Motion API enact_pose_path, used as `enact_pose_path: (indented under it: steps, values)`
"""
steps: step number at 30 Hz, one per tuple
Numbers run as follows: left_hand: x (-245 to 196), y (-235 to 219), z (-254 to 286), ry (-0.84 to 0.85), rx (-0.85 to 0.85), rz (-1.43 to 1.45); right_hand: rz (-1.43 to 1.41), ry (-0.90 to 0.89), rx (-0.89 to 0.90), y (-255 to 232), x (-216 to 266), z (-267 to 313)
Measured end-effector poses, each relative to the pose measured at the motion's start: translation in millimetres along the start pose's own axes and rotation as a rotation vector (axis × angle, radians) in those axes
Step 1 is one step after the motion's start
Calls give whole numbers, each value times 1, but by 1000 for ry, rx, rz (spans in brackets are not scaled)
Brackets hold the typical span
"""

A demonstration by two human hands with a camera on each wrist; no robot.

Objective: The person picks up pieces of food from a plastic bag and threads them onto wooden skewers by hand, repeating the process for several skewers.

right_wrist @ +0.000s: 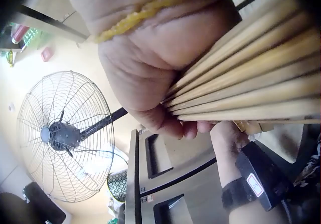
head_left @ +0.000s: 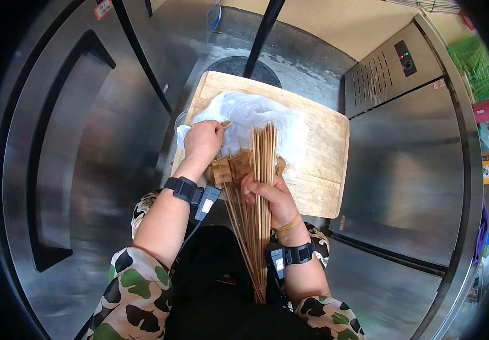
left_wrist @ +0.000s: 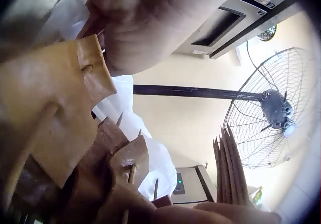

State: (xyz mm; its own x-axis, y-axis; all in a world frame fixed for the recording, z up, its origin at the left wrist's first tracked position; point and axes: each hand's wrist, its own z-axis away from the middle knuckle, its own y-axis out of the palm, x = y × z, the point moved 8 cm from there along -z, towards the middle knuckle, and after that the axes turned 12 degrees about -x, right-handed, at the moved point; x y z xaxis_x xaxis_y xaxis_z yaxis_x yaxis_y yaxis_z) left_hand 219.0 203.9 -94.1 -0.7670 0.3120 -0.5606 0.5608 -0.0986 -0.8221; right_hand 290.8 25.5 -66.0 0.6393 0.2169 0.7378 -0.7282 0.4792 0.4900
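Note:
My right hand [head_left: 278, 205] grips a thick bundle of bamboo skewers [head_left: 263, 153], their points toward the board. Beside the bare skewers, several more carry folded brown sheets [head_left: 240, 165] that look like tofu skin, bunched near the tips. My left hand [head_left: 202, 141] is over the left part of a white plastic bag [head_left: 255, 106], pinching a small brown piece [head_left: 227, 124] that pokes out past its fingers. Close up in the left wrist view, skewer tips pierce the brown sheets [left_wrist: 50, 98] below that hand. Its fingertips are hidden there.
The bag lies on a wooden cutting board [head_left: 325, 153] in front of my knees. Steel refrigerator cabinets [head_left: 403, 164] stand to the right and left [head_left: 103, 147]. Behind the board rises the black pole [head_left: 262, 39] of a wire-caged fan [right_wrist: 65, 136].

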Motion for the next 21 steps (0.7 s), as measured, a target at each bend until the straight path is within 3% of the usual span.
enact_pose_path:
  steps: [3, 9, 15, 21]
  values:
    - [1, -1, 2, -42, 40, 109, 3, -8, 4, 0, 1, 0]
    - [-14, -14, 6, 83, -105, 156, -3, -15, 4, 2, 3, 1]
    - [-4, 7, 4, -39, 68, 245, -5, -20, 9, 1, 4, 1]
    - [0, 10, 1, -14, 2, 138, -1, -6, 4, 0, 3, 2]
